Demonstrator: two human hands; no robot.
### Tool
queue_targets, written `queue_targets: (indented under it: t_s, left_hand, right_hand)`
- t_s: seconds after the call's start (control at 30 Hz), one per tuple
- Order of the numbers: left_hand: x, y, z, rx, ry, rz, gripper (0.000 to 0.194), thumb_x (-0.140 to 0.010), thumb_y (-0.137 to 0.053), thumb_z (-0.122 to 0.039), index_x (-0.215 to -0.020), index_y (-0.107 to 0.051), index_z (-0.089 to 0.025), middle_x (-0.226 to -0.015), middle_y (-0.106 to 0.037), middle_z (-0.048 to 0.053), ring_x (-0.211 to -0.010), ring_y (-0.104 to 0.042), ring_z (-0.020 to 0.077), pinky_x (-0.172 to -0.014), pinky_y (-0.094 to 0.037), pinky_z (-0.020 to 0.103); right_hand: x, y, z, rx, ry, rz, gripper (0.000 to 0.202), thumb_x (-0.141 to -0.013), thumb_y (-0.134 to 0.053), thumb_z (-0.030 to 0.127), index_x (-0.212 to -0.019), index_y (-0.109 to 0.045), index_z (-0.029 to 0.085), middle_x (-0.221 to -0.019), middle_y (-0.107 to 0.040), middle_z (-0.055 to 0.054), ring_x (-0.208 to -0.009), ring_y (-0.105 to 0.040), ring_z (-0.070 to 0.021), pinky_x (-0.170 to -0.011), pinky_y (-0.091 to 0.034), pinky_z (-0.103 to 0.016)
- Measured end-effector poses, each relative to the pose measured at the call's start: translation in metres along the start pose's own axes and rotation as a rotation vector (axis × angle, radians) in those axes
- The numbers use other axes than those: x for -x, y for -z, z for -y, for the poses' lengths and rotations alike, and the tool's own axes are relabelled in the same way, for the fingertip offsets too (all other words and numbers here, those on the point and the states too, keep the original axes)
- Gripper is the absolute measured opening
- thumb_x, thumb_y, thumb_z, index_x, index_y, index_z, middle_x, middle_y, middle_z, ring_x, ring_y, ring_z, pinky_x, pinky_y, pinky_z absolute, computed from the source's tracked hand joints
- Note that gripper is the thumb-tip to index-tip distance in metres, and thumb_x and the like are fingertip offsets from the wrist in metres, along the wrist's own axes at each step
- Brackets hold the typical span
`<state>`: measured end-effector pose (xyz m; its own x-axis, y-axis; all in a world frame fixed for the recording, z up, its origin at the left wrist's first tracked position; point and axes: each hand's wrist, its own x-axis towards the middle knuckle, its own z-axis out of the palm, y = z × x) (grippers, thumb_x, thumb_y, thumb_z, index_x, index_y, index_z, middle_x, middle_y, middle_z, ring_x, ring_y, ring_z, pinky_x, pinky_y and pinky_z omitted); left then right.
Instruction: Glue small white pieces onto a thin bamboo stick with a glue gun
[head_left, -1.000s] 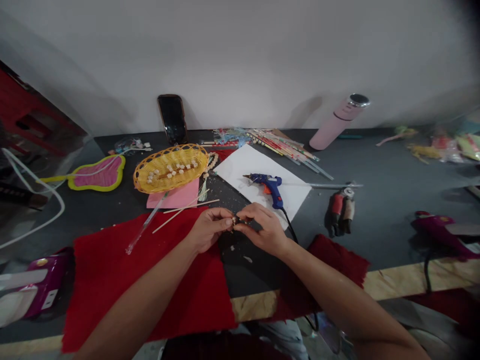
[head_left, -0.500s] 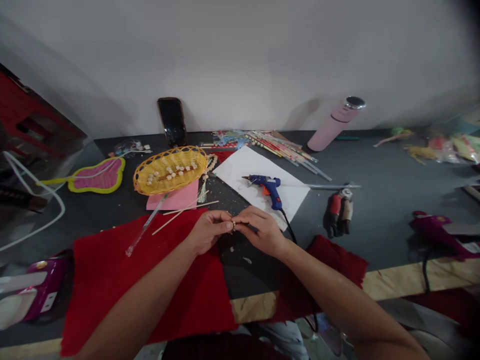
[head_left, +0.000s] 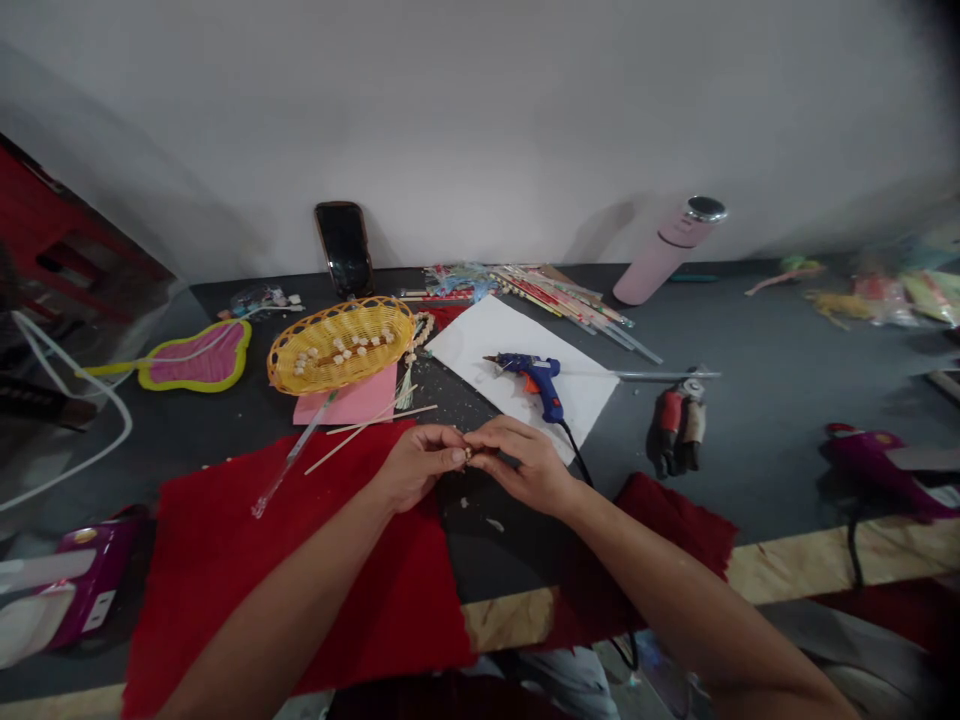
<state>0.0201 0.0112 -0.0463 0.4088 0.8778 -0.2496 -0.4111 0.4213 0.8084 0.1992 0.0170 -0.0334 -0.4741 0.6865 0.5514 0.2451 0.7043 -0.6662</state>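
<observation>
My left hand (head_left: 421, 465) and my right hand (head_left: 523, 462) meet fingertip to fingertip over the dark table. Between them they pinch a tiny pale piece (head_left: 469, 454), mostly covered by the fingers, so its kind does not show. Just beyond my right hand, a blue glue gun (head_left: 531, 372) with an orange trigger and a clear glue stick in its back rests on a white sheet (head_left: 480, 325). To the far left of the hands stands a yellow woven basket (head_left: 300, 345) holding several small pale pieces. Thin wooden sticks (head_left: 352, 444) lie near my left hand.
Red cloth (head_left: 217, 540) spreads under my left forearm. Red-handled pliers (head_left: 679, 425) lie to the right. A pink bottle (head_left: 664, 258) and a phone (head_left: 344, 250) stand by the wall, with wrapped sticks (head_left: 562, 300) between them. Purple devices (head_left: 94, 580) sit at both sides.
Both hands stay together on the tiny piece, with only slight finger movement. The whole view has shifted very slightly.
</observation>
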Motion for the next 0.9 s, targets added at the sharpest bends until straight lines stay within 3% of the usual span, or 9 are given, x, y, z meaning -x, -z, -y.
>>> queue_targets:
  t_s: [0.4,0.9]
  left_hand:
    - [0.0003,0.0017,0.0006,-0.024,0.044,-0.004,0.018,-0.06,-0.077,-0.023,-0.07,-0.067,-0.012,-0.068,-0.061,0.002,-0.061,-0.051,0.0089,-0.062,-0.038,0.023]
    - [0.0006,0.0003,-0.0008,-0.049,0.048,-0.014,0.017,-0.061,-0.076,-0.024,-0.068,-0.066,-0.012,-0.065,-0.059,0.002,-0.06,-0.05,0.0087,-0.061,-0.037,0.022]
  right_hand:
    - [0.0,-0.0011,0.0015,0.04,0.024,-0.034,0.012,-0.081,-0.059,0.016,-0.092,-0.06,0.019,-0.08,-0.063,-0.005,-0.077,-0.059,-0.0142,-0.068,-0.052,-0.028]
    - [0.001,-0.0012,0.0006,0.008,0.029,-0.002,0.021,-0.082,-0.057,0.015,-0.103,-0.06,0.019,-0.085,-0.064,-0.007,-0.08,-0.06,-0.0148,-0.069,-0.053,-0.028]
